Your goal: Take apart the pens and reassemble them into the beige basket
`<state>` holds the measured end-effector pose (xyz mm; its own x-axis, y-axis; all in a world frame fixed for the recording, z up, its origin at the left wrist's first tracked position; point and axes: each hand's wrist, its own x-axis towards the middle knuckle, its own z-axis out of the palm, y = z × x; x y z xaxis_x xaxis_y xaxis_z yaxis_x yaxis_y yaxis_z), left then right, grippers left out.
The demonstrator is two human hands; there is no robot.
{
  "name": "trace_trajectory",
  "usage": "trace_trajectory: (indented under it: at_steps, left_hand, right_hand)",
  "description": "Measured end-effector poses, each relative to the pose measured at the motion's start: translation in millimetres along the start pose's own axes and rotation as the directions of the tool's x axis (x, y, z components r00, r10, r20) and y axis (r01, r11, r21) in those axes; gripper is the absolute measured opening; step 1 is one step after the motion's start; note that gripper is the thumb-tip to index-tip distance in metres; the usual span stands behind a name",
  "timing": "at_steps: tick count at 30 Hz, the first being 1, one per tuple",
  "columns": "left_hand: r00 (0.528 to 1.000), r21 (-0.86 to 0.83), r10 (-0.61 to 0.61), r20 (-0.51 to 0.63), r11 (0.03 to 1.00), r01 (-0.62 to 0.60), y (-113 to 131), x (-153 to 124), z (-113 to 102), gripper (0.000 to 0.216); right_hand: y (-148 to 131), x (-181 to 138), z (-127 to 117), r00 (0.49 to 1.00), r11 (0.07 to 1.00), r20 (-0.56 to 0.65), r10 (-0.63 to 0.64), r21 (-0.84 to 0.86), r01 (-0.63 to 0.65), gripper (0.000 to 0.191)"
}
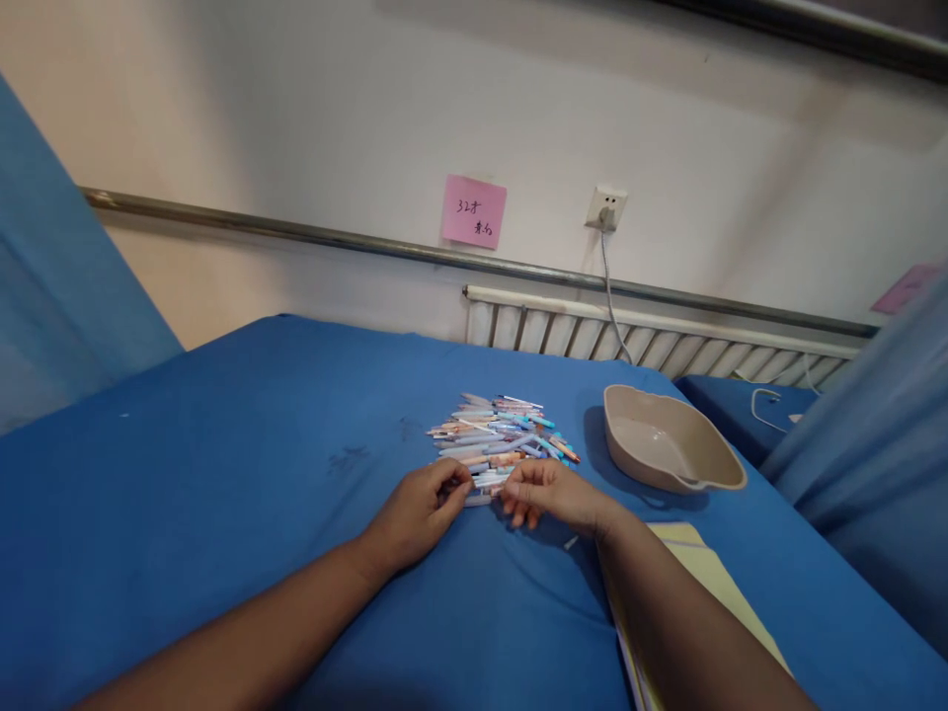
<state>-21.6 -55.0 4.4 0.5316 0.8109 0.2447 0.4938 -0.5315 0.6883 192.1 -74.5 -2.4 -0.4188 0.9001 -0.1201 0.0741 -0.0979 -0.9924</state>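
Observation:
A pile of several pastel pens [498, 434] lies on the blue cloth of the table [222, 474]. My left hand [419, 513] and my right hand [552, 494] meet at the near edge of the pile. Both pinch one pale pen [485, 489] between them, the left at its left end, the right at its right end. The fingers of both hands are curled closed around it.
A beige shallow dish [671, 444] stands to the right of the pile. A yellow pad [703, 583] lies under my right forearm. Behind the table are a wall with a pink note [474, 211], a socket with a cable [606, 209] and a radiator [652, 336].

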Motion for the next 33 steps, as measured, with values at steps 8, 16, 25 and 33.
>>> trace_trajectory:
  at_steps: [8, 16, 25, 33]
  left_hand:
    - [0.983, -0.143, -0.102, -0.152, 0.986, 0.08, -6, 2, 2, 0.017]
    - [0.974, -0.324, -0.173, -0.149, 0.939, 0.117, -12, 4, 6, 0.016]
    - [0.973, -0.308, -0.179, -0.143, 0.943, 0.129, -9, 3, 4, 0.017]
    - [0.975, -0.309, -0.165, -0.151, 0.945, 0.112, -10, 3, 5, 0.016]
  right_hand:
    - [12, 7, -9, 0.885, 0.703, -0.317, -0.342, -0.711, 0.017, 0.01]
    - [0, -1, 1, 0.95, 0.357, -0.101, -0.295, -0.934, 0.012, 0.017]
    - [0, -3, 2, 0.953, 0.4, -0.111, -0.283, -0.916, 0.012, 0.009]
    - [1, -3, -1, 0.971, 0.426, -0.079, -0.224, -0.904, 0.025, 0.01]
